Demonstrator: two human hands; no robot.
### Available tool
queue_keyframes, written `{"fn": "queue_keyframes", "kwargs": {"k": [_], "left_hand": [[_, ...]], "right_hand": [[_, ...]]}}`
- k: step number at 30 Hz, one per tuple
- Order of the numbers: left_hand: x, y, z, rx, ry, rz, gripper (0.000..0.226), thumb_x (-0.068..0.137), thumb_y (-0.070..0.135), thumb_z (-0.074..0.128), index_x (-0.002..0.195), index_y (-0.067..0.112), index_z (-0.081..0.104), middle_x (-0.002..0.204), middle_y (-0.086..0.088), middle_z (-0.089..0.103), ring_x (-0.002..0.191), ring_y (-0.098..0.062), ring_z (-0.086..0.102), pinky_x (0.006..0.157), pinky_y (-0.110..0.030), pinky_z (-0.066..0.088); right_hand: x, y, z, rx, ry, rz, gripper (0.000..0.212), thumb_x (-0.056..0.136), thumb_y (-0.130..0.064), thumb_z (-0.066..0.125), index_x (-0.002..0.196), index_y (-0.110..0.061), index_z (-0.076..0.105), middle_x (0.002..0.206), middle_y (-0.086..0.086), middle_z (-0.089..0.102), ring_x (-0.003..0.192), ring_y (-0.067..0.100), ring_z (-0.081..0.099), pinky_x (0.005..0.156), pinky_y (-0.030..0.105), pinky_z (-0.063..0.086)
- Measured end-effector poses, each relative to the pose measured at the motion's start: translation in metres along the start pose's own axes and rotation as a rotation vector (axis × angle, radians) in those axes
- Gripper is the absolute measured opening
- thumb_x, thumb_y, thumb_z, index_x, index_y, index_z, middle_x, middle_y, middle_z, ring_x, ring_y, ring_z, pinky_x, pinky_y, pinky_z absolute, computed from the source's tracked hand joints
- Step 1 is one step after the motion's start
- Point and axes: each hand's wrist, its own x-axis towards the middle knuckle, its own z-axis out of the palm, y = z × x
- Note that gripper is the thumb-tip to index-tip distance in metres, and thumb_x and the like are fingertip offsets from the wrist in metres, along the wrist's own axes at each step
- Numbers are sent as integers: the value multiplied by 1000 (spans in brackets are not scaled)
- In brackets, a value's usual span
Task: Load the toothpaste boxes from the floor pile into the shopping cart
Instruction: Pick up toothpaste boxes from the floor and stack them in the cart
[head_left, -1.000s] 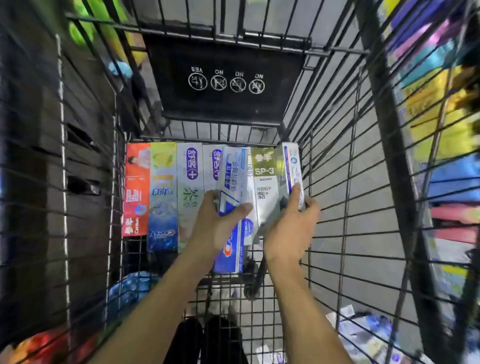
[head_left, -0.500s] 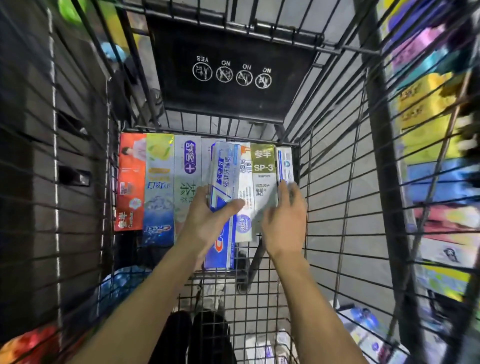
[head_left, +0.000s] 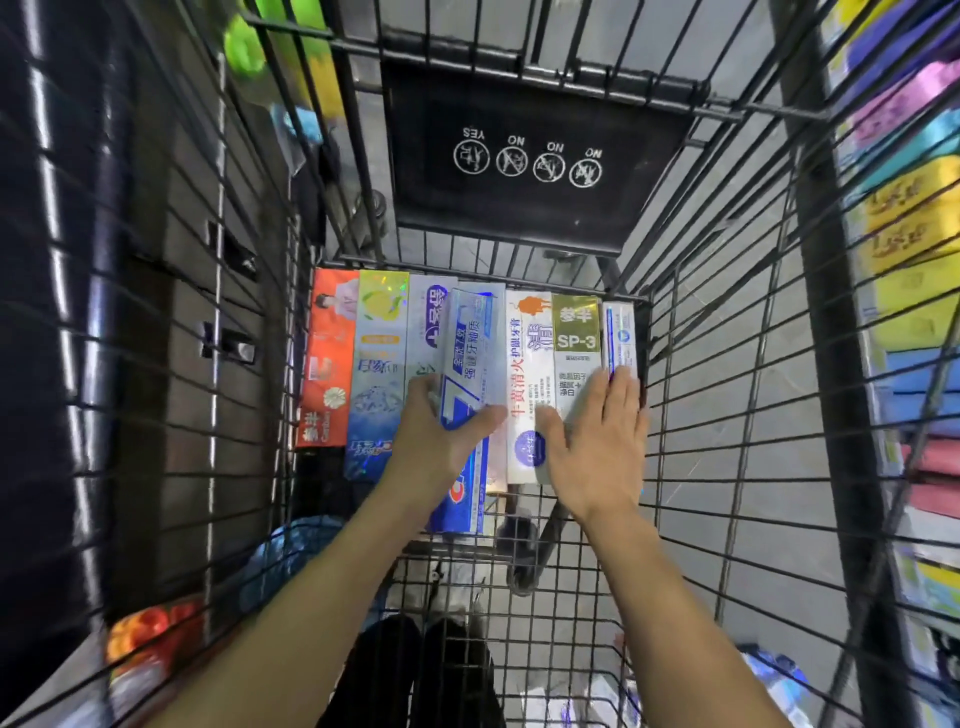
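Inside the black wire shopping cart (head_left: 727, 364), a row of boxes is lying along the far end of its floor: an orange cardboard toothpaste box (head_left: 326, 358) at the left edge, then a holographic blue-and-yellow box (head_left: 378, 364). The left hand (head_left: 441, 447) is gripping a silver-blue toothpaste box (head_left: 475, 353), thumb curled across its face. The right hand (head_left: 597, 441) is pressing flat, fingers (head_left: 621, 387) straight, on a gold-labelled box (head_left: 575, 332) and a narrow white box (head_left: 621, 332) at the right edge. More boxes appear to be waiting on the floor outside, so loading looks partly done.
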Motion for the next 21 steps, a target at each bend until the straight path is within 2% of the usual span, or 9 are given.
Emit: {"fn": "queue_keyframes", "kwargs": {"k": [3, 7, 9, 10, 12, 14, 16, 18, 21], "left_hand": [[-4, 1, -12, 106, 59, 56, 91, 73, 27, 91, 141, 28, 31, 130, 9, 62, 105, -12, 64, 87, -31, 54], [-5, 7, -35, 264, 140, 171, 95, 72, 29, 89, 146, 28, 30, 132, 5, 58, 116, -15, 62, 98, -42, 55], [-2, 12, -46, 423, 195, 221, 98, 68, 40, 84, 150, 25, 32, 134, 0, 51, 120, -18, 56, 102, -38, 50], [0, 14, -50, 501, 204, 235, 99, 68, 41, 82, 152, 25, 32, 133, -1, 47, 118, -18, 53, 101, -29, 45], [6, 19, -58, 654, 235, 266, 95, 73, 29, 82, 153, 22, 32, 123, 0, 39, 101, -14, 46, 85, -14, 34], [13, 22, -64, 746, 327, 298, 86, 76, 19, 80, 150, 19, 37, 113, 0, 36, 87, -14, 44, 74, -14, 29], [21, 22, -69, 769, 408, 298, 73, 78, 13, 76, 144, 12, 44, 110, -5, 44, 93, -25, 51, 77, -21, 33], [26, 22, -74, 758, 443, 284, 63, 81, 10, 71, 139, 10, 47, 114, -12, 53, 105, -34, 53, 90, -36, 41], [30, 21, -77, 840, 493, 266, 53, 88, 14, 65, 137, 12, 44, 119, -13, 54, 110, -38, 52, 88, -46, 43]], "right_hand": [[-3, -12, -8, 6, -8, -108, 76, 105, -55, 28, 161, -8, 10, 169, 13, -1, 156, 26, -7, 126, 44, -4], [-10, -34, -16, 41, -12, -241, 84, 97, -63, 12, 161, -8, 11, 169, 14, 3, 156, 28, -2, 125, 41, -3], [-11, -43, -15, 65, -7, -286, 87, 94, -64, 11, 160, -8, 14, 169, 14, 6, 156, 28, 0, 127, 43, 0], [-12, -47, -13, 68, -5, -302, 84, 97, -63, 16, 160, -7, 15, 168, 15, 7, 156, 28, 1, 127, 45, 4], [-13, -53, -8, 56, 6, -330, 81, 99, -61, 21, 158, -5, 21, 167, 18, 13, 156, 31, 5, 126, 49, 12], [-14, -58, -8, 40, -13, -351, 82, 98, -61, 18, 158, -6, 22, 167, 18, 14, 156, 32, 5, 126, 50, 14], [-16, -60, -10, 31, -67, -346, 76, 102, -58, 22, 160, -10, 15, 168, 15, 5, 156, 30, -3, 127, 46, 5], [-16, -60, -14, 13, -88, -361, 74, 103, -56, 26, 161, -13, 11, 169, 12, -1, 156, 28, -7, 127, 42, -1], [-17, -57, -14, 0, -97, -364, 82, 97, -66, 13, 161, -15, 12, 169, 11, -1, 156, 27, -7, 127, 41, -2]]}}
